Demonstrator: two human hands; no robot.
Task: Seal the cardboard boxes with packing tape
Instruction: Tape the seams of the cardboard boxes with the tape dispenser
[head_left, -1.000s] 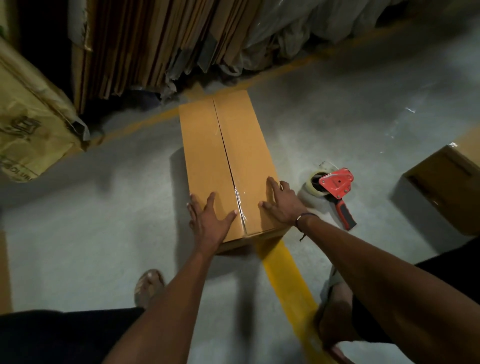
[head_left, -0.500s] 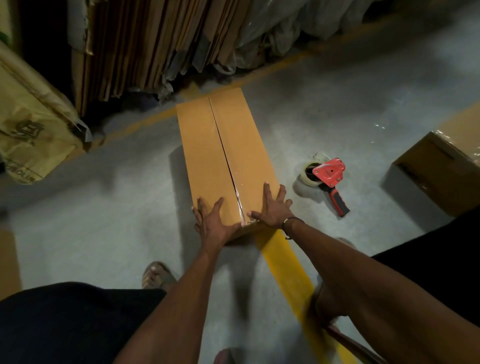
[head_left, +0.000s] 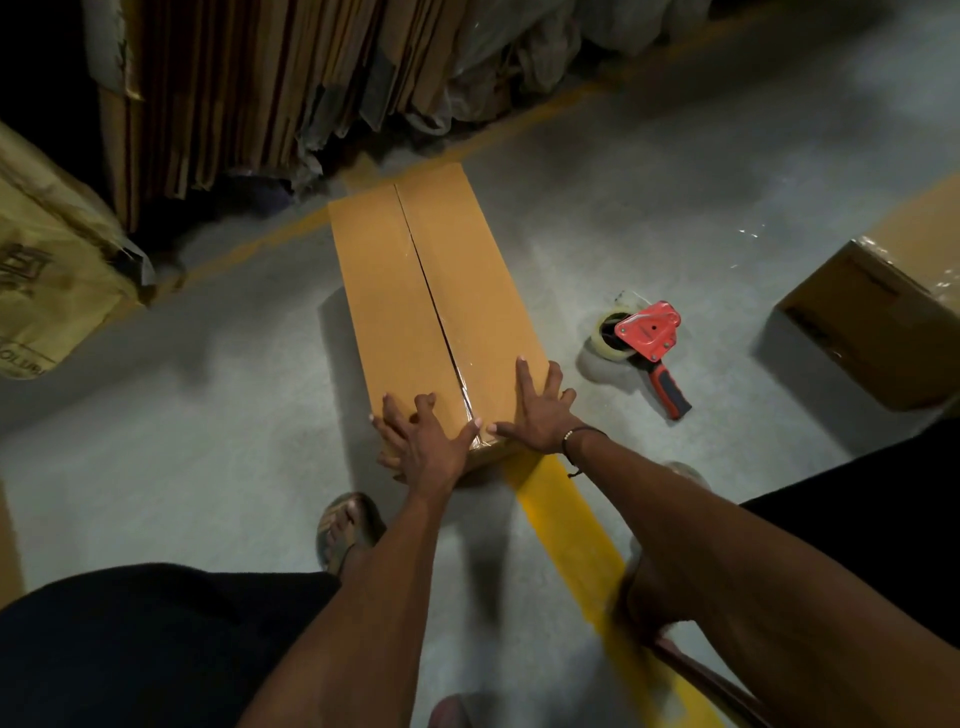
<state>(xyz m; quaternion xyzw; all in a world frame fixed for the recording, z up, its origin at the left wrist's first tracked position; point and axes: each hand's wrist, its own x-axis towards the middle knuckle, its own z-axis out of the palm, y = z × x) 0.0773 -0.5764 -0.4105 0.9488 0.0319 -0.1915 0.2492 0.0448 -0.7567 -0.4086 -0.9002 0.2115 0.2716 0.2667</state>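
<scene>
Left hand (head_left: 423, 447) and right hand (head_left: 535, 415), fingers spread, press flat on a long cardboard box (head_left: 431, 306); tape dispenser (head_left: 649, 345) lies nearby on floor (head_left: 208, 415).

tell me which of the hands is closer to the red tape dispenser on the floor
Right. The right hand lies flat on the box on the side facing the tape dispenser; the left hand is across the seam, farther off.

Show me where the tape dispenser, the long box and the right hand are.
tape dispenser (head_left: 649, 330): head view, on its red side plate.
long box (head_left: 410, 291): head view, on the left top flap.
right hand (head_left: 537, 415): head view, on the back of the hand.
</scene>
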